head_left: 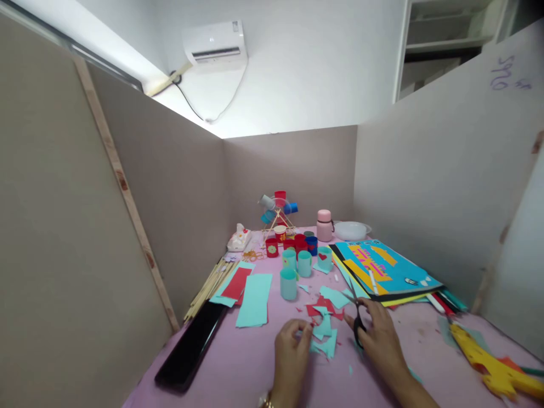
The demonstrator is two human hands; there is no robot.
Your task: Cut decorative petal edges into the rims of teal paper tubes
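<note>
My right hand (pixel 378 334) is closed around black-handled scissors (pixel 358 314), their blades parted and pointing up and away over the paper scraps. At the near middle of the table, my left hand (pixel 293 345) has its fingertips pinched together; a tiny reddish bit shows at them, too small to name. Between the hands lie cut light-blue paper scraps (pixel 326 326) and red paper scraps (pixel 338 313). Beyond them stand light-blue paper cups (pixel 288 285), one cup (pixel 324 258) bearing a red heart. A red cup (pixel 272 248) with a flower is farther back.
Light-blue paper strips (pixel 254 300), a red sheet (pixel 237 283), wooden sticks (pixel 204 292) and a black phone-like slab (pixel 193 345) lie left. A small wheel model (pixel 278 212) and pink bottle (pixel 324 226) stand behind. Coloured sheets (pixel 403 272) and a yellow glue gun (pixel 488 362) lie right.
</note>
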